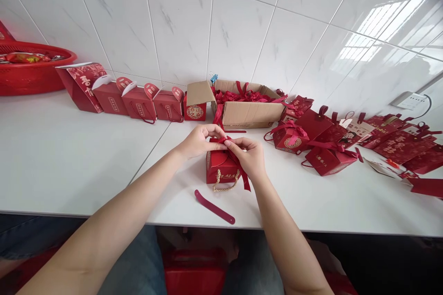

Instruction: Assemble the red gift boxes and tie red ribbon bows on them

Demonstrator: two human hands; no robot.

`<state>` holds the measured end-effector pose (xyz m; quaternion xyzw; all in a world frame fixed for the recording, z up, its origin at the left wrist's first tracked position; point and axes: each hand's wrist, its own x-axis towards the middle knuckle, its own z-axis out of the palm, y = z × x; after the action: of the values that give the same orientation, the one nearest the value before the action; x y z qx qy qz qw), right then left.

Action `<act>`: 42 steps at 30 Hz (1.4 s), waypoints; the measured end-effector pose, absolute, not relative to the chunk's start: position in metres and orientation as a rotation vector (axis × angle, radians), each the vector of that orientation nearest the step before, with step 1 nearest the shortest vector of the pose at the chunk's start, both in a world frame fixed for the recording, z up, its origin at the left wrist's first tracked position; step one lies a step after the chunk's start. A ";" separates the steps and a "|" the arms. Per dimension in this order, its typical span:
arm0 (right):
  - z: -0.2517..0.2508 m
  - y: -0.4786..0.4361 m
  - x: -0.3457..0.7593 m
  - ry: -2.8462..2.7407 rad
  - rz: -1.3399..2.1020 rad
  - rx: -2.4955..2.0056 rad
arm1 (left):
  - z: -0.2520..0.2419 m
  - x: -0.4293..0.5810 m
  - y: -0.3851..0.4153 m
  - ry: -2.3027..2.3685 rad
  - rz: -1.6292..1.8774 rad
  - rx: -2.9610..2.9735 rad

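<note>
A red gift box point(221, 167) with a twisted rope handle point(224, 188) stands on the white table in front of me. Over its top, my left hand point(204, 140) pinches a red ribbon point(245, 179), thumb and fingers closed together. My right hand point(248, 154) grips the same ribbon from the right, its fingertips meeting those of the left. One ribbon tail hangs down the box's right side. The exact shape of the ribbon between my fingers is partly hidden. Nearer the table edge lies a dark red strip point(215, 206) with rounded ends.
Behind the box, a cardboard box point(254, 114) holds many red ribbons. Several red gift boxes point(139, 101) line the back left, by a red basket point(34, 73). More red boxes point(332, 159) and bags point(398, 140) crowd the right. A tiled wall point(180, 18) bounds the table.
</note>
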<state>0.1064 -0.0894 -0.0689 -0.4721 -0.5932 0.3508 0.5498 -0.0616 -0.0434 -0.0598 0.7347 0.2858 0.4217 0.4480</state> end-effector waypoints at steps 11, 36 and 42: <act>-0.072 -0.087 0.117 -1.595 0.676 -1.178 | -0.059 -0.062 -0.046 0.840 1.140 1.883; -0.075 -0.085 0.115 -1.290 1.273 -0.955 | -0.062 -0.051 -0.048 0.935 1.204 1.957; -0.077 -0.083 0.109 -1.191 1.201 -1.022 | -0.058 -0.057 -0.049 1.069 1.349 2.040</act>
<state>0.1092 -0.0833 -0.0770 -0.4318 -0.5032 0.5073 0.5505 -0.0575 -0.0486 -0.0584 0.7431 0.3893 0.4913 0.2343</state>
